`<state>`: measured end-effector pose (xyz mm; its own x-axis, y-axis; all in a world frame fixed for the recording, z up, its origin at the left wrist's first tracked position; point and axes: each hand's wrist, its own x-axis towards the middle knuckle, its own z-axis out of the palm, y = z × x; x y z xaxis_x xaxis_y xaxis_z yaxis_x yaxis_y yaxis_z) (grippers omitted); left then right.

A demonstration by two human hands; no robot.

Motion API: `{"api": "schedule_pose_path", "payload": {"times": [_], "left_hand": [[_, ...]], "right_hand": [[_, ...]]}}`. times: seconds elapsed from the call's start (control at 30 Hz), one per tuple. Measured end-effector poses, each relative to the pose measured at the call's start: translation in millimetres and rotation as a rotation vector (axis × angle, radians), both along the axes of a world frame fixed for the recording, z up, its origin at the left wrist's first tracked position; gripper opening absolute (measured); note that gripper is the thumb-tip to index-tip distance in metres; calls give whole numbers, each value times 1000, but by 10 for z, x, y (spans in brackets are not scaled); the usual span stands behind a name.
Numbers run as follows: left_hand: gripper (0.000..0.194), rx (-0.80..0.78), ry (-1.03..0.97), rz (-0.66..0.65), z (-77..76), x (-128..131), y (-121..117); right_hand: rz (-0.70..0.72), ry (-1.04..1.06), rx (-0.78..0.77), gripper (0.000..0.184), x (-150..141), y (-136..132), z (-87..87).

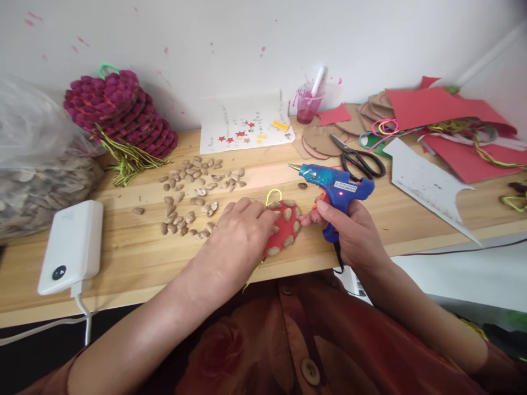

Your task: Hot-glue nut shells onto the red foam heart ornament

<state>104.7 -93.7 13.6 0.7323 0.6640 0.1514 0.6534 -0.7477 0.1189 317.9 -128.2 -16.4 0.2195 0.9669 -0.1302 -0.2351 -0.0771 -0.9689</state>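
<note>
A red disc (280, 233) lies near the table's front edge, with peanuts around its rim and a yellow cord loop (274, 193) at its top. My left hand (242, 230) covers the disc's left side, its fingers bent together and their tips down on the red face; what sits under them is hidden. My right hand (354, 230) grips a blue hot glue gun (340, 192) by its handle, the nozzle pointing left above the tabletop. A fingertip of that hand reaches the disc's right edge. Loose peanuts (177, 220) are scattered left of the disc.
Black-handled scissors (362, 162), cardboard circles (323, 140) and red sheets (444, 112) lie at the right. Against the wall stand a cup of pink paint (308, 104) and a purple tasselled craft (123, 115). A white power bank (72, 247) and a plastic bag of shells (45, 181) occupy the left.
</note>
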Motion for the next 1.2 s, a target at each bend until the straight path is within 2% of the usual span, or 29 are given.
{"api": "schedule_pose_path", "payload": {"times": [0.13, 0.27, 0.57, 0.77, 0.97, 1.2], "left_hand": [[11, -30, -69, 51, 40, -174, 50], [11, -31, -51, 89, 8, -257, 66], [10, -23, -87, 55, -95, -206, 67], [8, -31, -98, 61, -82, -180, 68], [5, -37, -116, 62, -83, -158, 59], [9, -60, -138, 68, -61, -126, 18]], "right_hand": [[2, 8, -8, 20, 0, -3, -5], [-7, 14, -21, 19, -5, -5, -5], [15, 25, 17, 16, 11, 0, -33], [31, 35, 30, 13, 17, 1, -52], [36, 34, 37, 17, 19, 10, -54], [34, 29, 35, 16, 23, 6, -44]]}}
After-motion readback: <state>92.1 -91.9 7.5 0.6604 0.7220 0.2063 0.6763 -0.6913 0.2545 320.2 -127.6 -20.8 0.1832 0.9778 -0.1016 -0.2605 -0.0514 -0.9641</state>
